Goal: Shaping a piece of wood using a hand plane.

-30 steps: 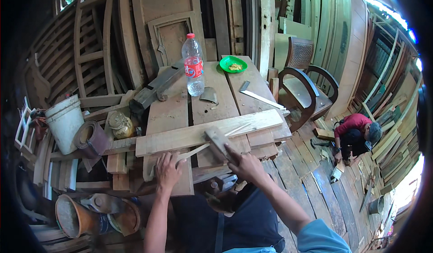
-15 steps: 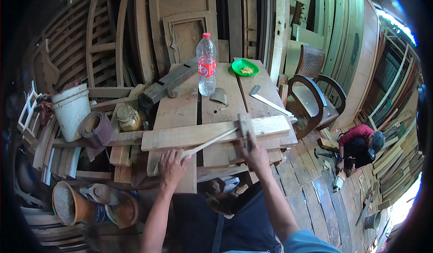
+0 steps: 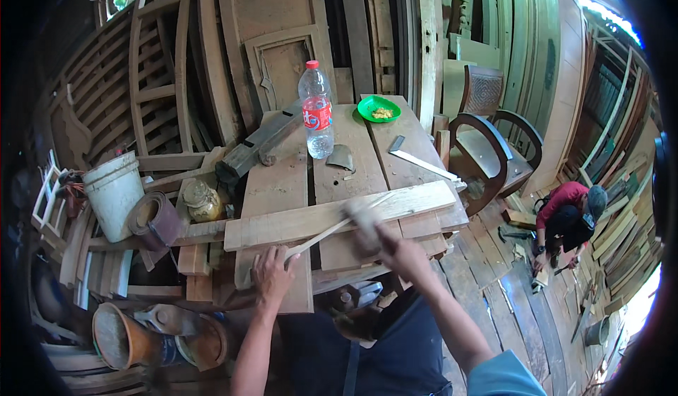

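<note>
My left hand [image 3: 274,276] grips the near end of a thin, pale wooden strip [image 3: 318,239] at the front of the plank table. The strip slants up to the right onto a light board [image 3: 254,233] lying across the table. My right hand [image 3: 402,255] grips a flat block [image 3: 364,223], blurred by motion, which lies over the strip near the board's front edge; whether they touch is unclear. Behind the board stand a plastic bottle [image 3: 318,138] and a green dish of food [image 3: 371,108], with a metal square [image 3: 420,161] at the right.
A white bucket [image 3: 109,194], a roll of abrasive [image 3: 145,223] and a jar [image 3: 201,198] crowd the left. A dark timber [image 3: 254,145] lies behind. A wooden chair [image 3: 484,103] stands right; beyond it a co-worker [image 3: 565,212] crouches on the plank floor [image 3: 494,269].
My right hand and block moved rightward and up along the strip, then back down-left, now blurred. My left hand keeps its hold. The co-worker's hands have shifted slightly.
</note>
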Demonstrator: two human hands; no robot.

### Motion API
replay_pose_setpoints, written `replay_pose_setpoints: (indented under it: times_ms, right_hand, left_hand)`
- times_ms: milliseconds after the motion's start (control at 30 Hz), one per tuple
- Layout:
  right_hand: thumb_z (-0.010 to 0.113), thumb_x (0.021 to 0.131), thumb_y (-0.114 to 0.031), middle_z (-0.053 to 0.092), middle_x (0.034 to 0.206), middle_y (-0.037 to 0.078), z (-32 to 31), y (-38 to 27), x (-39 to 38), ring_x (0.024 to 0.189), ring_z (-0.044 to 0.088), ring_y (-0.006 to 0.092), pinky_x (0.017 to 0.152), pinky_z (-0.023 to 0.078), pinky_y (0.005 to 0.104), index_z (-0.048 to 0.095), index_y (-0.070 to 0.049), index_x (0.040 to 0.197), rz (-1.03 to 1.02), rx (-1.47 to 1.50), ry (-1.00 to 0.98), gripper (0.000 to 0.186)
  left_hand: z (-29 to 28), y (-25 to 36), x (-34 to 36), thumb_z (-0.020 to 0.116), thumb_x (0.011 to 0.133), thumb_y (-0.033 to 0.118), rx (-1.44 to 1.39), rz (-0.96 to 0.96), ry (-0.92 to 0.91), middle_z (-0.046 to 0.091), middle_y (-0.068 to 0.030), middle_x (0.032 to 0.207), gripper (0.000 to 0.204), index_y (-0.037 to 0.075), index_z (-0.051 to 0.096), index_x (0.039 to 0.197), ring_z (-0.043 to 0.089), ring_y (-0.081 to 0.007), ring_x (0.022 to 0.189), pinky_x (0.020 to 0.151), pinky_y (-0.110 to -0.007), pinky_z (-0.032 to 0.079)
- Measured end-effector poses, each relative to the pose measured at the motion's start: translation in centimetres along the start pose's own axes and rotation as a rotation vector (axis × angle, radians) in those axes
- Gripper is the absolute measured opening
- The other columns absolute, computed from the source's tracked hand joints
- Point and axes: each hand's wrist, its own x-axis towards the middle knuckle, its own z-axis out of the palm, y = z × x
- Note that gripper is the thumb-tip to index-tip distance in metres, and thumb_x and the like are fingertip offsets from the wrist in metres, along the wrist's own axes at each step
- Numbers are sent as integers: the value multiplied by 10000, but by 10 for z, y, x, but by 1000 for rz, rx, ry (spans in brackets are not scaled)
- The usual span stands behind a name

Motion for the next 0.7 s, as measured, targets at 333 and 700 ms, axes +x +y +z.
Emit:
replay_pose_setpoints:
  times_ms: [333,700]
  right_hand:
    - [580,884,-391,656,776,274,3,-2,10,716,663,424,649,542,505,330,-287,1476,173,11,132,651]
    - [586,863,-325,658,795,278,6,16,21,753,656,450,673,526,535,367,-149,1455,270,116,217,655]
  left_hand:
    - [-4,8,4,655,863,251,25,4,12,578,-89,807,185,74,611,838,593,-292,793,735,-420,444]
    - [-2,11,0,674,785,135,-24,24,-34,542,-103,851,121,60,581,798,573,-305,822,731,-432,458]
